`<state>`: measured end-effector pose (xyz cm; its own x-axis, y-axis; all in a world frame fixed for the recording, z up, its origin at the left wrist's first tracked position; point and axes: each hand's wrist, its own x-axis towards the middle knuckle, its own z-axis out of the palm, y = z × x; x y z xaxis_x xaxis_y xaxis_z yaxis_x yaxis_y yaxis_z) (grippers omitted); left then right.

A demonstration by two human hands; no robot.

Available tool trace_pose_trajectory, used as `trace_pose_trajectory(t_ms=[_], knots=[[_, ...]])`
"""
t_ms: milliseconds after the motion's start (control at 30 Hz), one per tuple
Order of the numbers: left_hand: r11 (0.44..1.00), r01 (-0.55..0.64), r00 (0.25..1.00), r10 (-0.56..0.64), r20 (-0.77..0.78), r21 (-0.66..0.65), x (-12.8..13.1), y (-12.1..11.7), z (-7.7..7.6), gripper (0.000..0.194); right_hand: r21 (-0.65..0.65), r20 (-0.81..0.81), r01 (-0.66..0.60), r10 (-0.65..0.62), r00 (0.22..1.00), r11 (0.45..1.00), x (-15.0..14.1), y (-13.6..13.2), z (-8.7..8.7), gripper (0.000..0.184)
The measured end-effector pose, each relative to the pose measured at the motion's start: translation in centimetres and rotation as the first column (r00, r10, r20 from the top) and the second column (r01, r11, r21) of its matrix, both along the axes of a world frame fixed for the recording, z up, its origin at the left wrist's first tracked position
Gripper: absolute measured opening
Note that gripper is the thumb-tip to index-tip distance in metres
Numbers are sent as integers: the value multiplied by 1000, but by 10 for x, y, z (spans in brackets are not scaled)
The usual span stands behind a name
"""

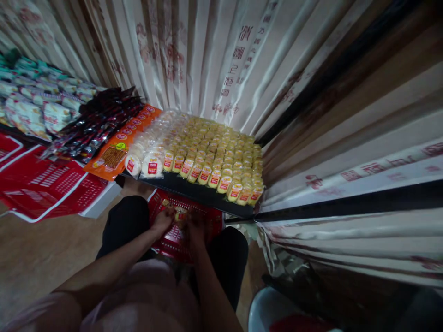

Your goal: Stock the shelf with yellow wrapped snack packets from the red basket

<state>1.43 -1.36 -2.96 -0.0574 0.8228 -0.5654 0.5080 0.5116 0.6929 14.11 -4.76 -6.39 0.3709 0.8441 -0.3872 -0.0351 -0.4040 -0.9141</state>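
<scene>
Left hand (pixel 164 221) and right hand (pixel 195 225) low between the knees, fingers bent inward toward each other. Small yellow packet (pixel 180 215) in the gap between them, just beside the left hand's fingertips and close against the right hand's; dim and blurred here, cannot tell whether either hand grasps it or has released it. Red bag (pixel 172 237) with white markings directly beneath both hands, between dark trouser legs (pixel 128 221). Just beyond the hands, the black bench (pixel 207 196), its near edge running above the red bag. On it, ahead and to the right of the hands, close rows of yellow packets (pixel 211 154), red-and-white labels on the front ones. Ahead and left of the hands, round white packets (pixel 151 165), touching the yellow rows; next leftward, a flat orange packet (pixel 111 153), then a heap of dark glossy packets (pixel 100 121). Well left of the hands, a larger red bag (pixel 44 182), below the bench's level; farther out, white-and-teal packets (pixel 38 94). Beyond everything, pale pleated curtain (pixel 200 55), printed with dark red characters.
</scene>
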Motion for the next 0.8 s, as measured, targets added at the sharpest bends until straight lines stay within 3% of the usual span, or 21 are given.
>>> trace_pose_trajectory(t_ms=[100,167,267,333,567,700,800], knots=[[994,43,997,-48,53,101,-2,0,15,25,41,1,34,-34,999,999,10,-5,22,33],[964,182,979,-196,57,194,-3,-1,26,28,74,6,54,-55,998,996,16,-8,37,29],[842,450,886,-461,-36,297,1,-3,48,30,123,-8,34,-33,999,992,24,-12,62,25],[775,543,835,-540,-108,323,7,-4,62,29,159,-32,-20,26,999,987,30,-14,79,24],[717,524,809,-588,-4,459,38,-3,95,47,340,50,-200,195,979,919,57,-18,121,23],[721,489,825,-565,9,491,53,-1,107,43,408,101,-167,137,985,898,67,-18,132,30],[690,467,825,-566,10,552,65,1,120,31,452,283,-82,-56,957,888,68,-21,140,39]])
